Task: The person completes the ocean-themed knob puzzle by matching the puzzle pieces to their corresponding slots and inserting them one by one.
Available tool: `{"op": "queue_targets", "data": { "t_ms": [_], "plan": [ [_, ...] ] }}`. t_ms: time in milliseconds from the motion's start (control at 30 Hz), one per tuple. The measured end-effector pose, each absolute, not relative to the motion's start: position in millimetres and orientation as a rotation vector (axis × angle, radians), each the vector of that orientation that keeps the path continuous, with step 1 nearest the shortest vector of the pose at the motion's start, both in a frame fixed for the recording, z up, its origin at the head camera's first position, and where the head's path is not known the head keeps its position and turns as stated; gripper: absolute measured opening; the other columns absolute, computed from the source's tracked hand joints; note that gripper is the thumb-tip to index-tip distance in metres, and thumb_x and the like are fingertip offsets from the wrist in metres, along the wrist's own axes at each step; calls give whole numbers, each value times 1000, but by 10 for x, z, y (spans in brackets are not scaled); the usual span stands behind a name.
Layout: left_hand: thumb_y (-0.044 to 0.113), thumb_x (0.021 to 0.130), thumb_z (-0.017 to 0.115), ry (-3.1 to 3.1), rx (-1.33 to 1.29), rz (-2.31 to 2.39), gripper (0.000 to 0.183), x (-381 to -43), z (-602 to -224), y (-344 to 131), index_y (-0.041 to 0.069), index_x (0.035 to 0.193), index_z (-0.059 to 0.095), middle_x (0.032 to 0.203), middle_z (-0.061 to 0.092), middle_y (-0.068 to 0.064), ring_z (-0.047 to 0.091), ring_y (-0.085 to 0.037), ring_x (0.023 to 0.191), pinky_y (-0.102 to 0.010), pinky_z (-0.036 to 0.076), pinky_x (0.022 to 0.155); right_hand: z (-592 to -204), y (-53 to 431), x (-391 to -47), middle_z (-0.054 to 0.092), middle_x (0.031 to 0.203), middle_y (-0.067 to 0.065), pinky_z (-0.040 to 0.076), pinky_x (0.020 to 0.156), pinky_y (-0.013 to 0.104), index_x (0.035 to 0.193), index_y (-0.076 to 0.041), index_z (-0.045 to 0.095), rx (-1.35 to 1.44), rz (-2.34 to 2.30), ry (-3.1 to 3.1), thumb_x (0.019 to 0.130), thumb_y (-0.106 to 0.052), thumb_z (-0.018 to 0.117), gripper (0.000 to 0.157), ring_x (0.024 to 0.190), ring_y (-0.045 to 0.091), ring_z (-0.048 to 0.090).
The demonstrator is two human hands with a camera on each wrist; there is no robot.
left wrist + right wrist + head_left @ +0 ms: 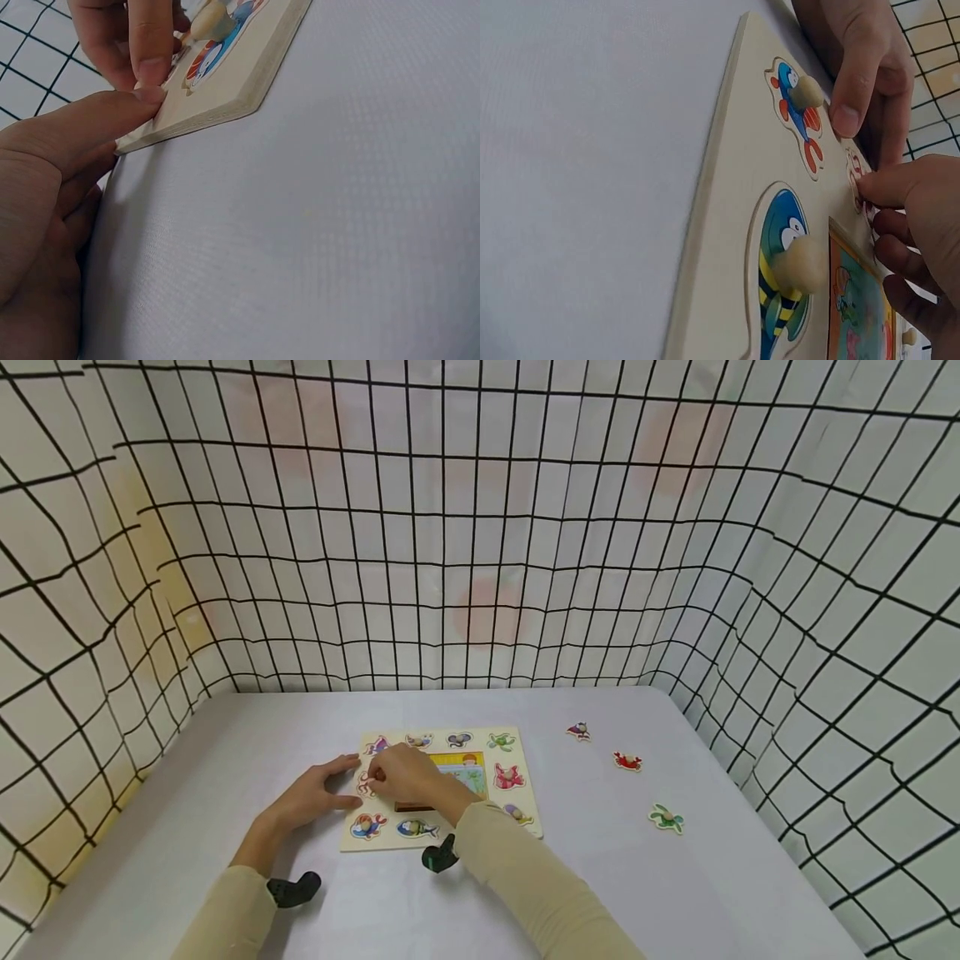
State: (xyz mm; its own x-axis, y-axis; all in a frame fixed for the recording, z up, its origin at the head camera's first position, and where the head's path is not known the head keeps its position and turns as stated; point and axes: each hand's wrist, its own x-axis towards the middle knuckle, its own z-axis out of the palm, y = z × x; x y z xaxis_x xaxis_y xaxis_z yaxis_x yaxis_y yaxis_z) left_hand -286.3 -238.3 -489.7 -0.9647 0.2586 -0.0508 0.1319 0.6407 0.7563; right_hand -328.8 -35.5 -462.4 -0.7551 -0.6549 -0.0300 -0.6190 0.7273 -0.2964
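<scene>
A wooden knob puzzle board (480, 743) with sea-animal pieces lies flat on the table. My left hand (303, 797) touches its left edge, thumb and fingers spread and fairly straight. Over the board's left side, my right hand (408, 774) curls its fingers and pinches at a red-and-white puzzle piece (855, 176); the fingers hide part of it, including any knob. Near the front edge sit a blue-and-red piece (795, 112) and a blue-and-yellow striped fish piece (787, 232), both with round wooden knobs. A framed picture (465, 772) fills the board's middle.
Right of the board lie three loose pieces: a purple one (578, 732), a red crab (627, 762) and a green turtle (667, 818). Black grid netting (472, 560) over white walls rises behind and beside the white table (600, 877).
</scene>
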Motion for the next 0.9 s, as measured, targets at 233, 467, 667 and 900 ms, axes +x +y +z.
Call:
{"op": "queue_targets", "data": {
  "t_ms": [233,467,667,900],
  "plan": [
    [27,84,88,2701,306,1233,80,-2863,-4905,-2376,2,150,51,162,35,-22,19,-48,151,-69,15,118,-4609,-286,-3336,64,90,-16,49,77,22,119,-23,77,-1043,-389,2806,100,-38,70,25,81,3,56],
    [29,84,87,2698,315,1233,81,-2856,-4887,-2370,1,151,51,162,35,-22,19,-48,151,-70,14,118,-4532,-190,-3372,66,95,-14,49,68,20,124,-22,75,-1055,-499,2781,99,-37,71,30,81,3,57],
    [29,84,87,2693,293,1231,81,-2852,-4881,-2371,3,152,50,163,34,-22,19,-48,151,-70,14,118,-4433,-71,-3366,69,98,-10,50,68,20,126,-17,75,-1097,-587,2761,100,-30,71,30,79,4,59],
    [31,84,87,2696,270,1218,83,-2851,-4889,-2366,4,153,49,163,32,-24,19,-50,151,-71,15,117,-4352,81,-3380,69,97,-8,51,68,21,124,-15,75,-1102,-635,2759,99,-28,72,28,75,4,60]
  ]
}}
